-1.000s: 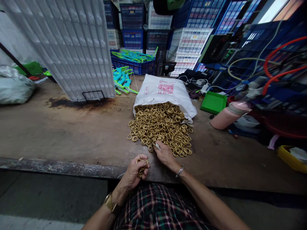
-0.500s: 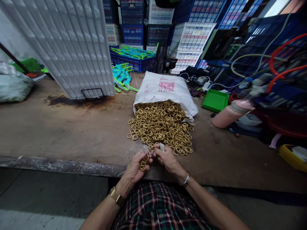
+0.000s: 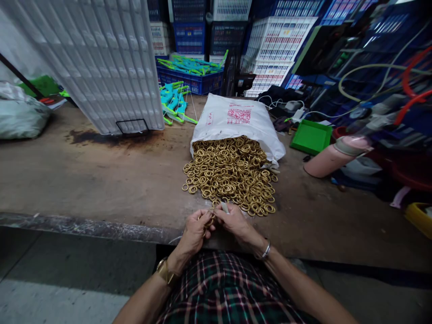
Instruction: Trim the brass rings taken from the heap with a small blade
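My left hand (image 3: 195, 228) is curled around several brass-coloured rings (image 3: 210, 220), partly hidden by its fingers. Close beside it, my right hand (image 3: 237, 223) pinches a small pale flat piece (image 3: 225, 207) that juts up past the fingers; its kind I cannot make out. The fingertips of both hands meet, or nearly so, over the table's front edge. Just beyond them a heap of the same rings (image 3: 232, 173) spills from the mouth of a white woven sack (image 3: 216, 114) with red print, which lies on its side.
A tall ribbed translucent panel (image 3: 114, 67) stands on the brown table (image 3: 101, 180) at left. Blue-green plastic frames (image 3: 175, 101) lie behind it. To the right are a green tray (image 3: 311, 137), a pink bottle (image 3: 332, 157) and hoses. Stacked crates (image 3: 280, 40) fill the back.
My left fingers have closed further over the rings, which show less now. The two hands have come closer together. The whole view has shifted slightly, so the scene sits higher and further right.
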